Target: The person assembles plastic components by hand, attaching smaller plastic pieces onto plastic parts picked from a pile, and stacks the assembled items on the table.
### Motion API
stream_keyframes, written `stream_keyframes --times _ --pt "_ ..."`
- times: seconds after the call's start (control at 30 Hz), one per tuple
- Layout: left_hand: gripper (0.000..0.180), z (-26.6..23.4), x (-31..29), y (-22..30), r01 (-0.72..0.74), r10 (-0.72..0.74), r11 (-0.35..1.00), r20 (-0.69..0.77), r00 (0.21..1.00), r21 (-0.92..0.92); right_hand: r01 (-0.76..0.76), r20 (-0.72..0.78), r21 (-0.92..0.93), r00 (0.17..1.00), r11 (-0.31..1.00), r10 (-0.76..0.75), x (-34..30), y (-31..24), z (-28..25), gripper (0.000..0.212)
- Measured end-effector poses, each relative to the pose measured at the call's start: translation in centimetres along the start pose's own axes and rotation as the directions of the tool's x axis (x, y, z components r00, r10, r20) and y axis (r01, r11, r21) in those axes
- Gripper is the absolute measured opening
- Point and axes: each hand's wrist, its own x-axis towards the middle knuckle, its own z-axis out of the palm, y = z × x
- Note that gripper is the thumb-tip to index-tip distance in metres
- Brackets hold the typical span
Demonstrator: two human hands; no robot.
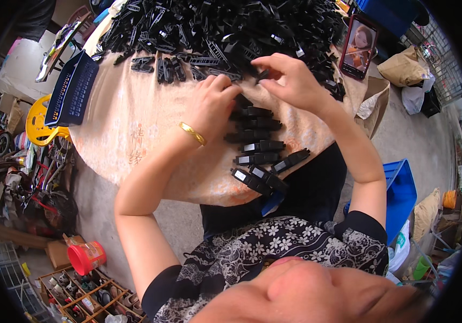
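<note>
My left hand point(209, 105), a gold bangle at its wrist, is closed with its fingers curled down at the near edge of the black heap. What its fingertips grip is hidden. Between the thumb and forefinger of my right hand point(291, 83) is a small black plastic part point(263, 75). A large heap of black plastic parts point(204, 27) covers the far side of the cloth-covered table point(150, 107). Closer to me, several black clip-like pieces point(260, 146) lie in a loose column, starting beside my left fingertips and running toward the table's near edge.
A phone point(358, 46) stands propped at the heap's right. At the table's left is a dark blue basket point(72, 89) above a yellow stool point(36, 121). A blue crate point(401, 199) sits low on the right; a red bucket point(86, 257) and a shoe rack point(88, 296) are at lower left.
</note>
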Motion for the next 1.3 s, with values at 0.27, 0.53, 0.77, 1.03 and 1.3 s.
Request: stream_keyframes --times 0.27,0.53,0.77,1.03,1.3 --pt "0.023 -1.3 -0.1 1.5 0.093 -0.088 0.975 0.036 0.995 -0.2 0.11 0.145 -0.127 0.985 0.986 -0.091 -1.0 2.0 0.5 0.026" --pt "0.02 1.0 -0.1 0.5 -0.052 0.052 0.886 -0.013 0.999 -0.461 0.03 0.091 -0.135 0.996 0.99 -0.017 -0.7 0.9 0.3 0.023" --pt "0.024 -1.3 -0.8 0.3 0.089 -0.084 0.985 0.039 0.996 -0.149 0.098 0.081 0.021 0.992 0.995 -0.1 -1.1 0.2 0.9 0.024" --pt "0.019 -1.7 -0.4 0.6 0.393 -0.329 0.871 0.242 0.913 -0.296 0.24 0.189 -0.204 0.961 0.949 -0.203 -0.9 0.3 0.1 0.019" --pt "0.017 -0.4 -0.3 0.8 0.169 -0.149 0.91 0.084 0.985 -0.379 0.195 0.235 -0.017 0.954 0.981 -0.186 -0.9 0.1 1.4 0.019"
